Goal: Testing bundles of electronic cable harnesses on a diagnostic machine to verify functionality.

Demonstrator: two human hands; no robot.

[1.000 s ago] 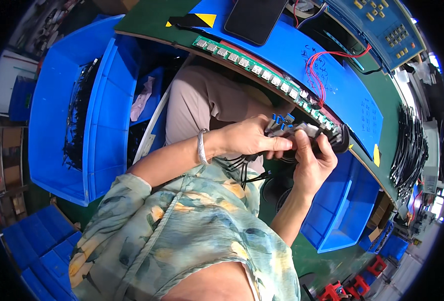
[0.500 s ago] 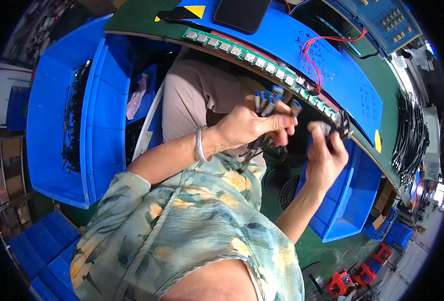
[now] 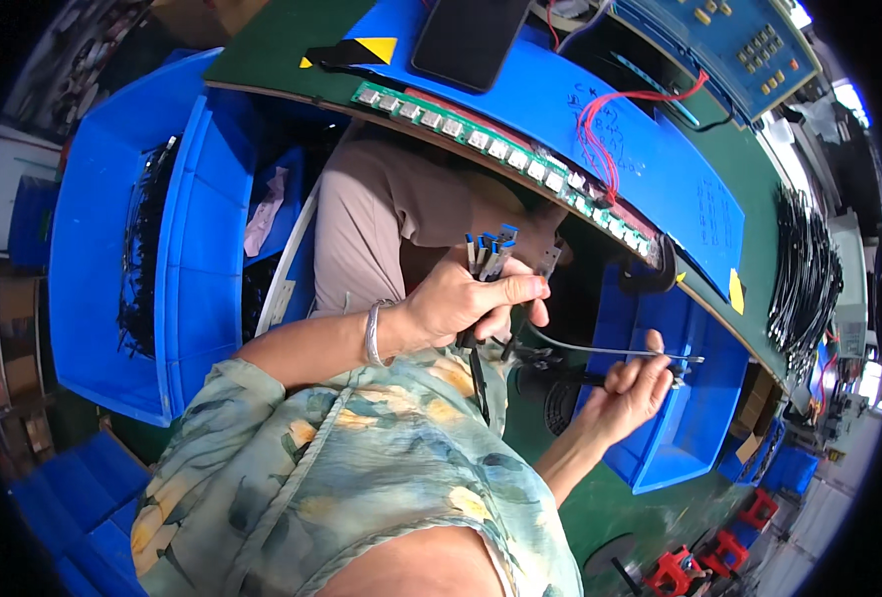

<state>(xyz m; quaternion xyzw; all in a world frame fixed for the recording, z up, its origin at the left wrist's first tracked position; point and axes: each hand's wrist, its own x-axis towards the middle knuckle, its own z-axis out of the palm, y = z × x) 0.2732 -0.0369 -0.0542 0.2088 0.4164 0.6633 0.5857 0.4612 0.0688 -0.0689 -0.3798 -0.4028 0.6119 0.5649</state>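
Note:
My left hand (image 3: 469, 300), with a bracelet at its wrist, is closed round a bunch of thin dark cables. Their metal plugs (image 3: 490, 249) with blue tips stick up above my fingers, and dark cable ends hang below over my shirt. One grey cable (image 3: 590, 348) runs across from the left hand to my right hand (image 3: 632, 390). The right fingers are closed on that cable near its end, and a small metal piece pokes out past the fingertips. Just beyond both hands, a long green circuit board (image 3: 500, 149) with a row of metal sockets lies along the bench edge.
At left stands a deep blue bin (image 3: 177, 289) holding black cables (image 3: 145, 259); another blue bin (image 3: 694, 418) is below right. On the bench lie a blue sheet (image 3: 680, 189), a dark phone (image 3: 469, 42), red wires (image 3: 600, 139), a keypad device (image 3: 749, 50) and a black cable heap (image 3: 804, 274).
My right hand has moved down, away from the board's right end. A cable now stretches between my hands. The left hand, still gripping the bunch, has shifted left and lower.

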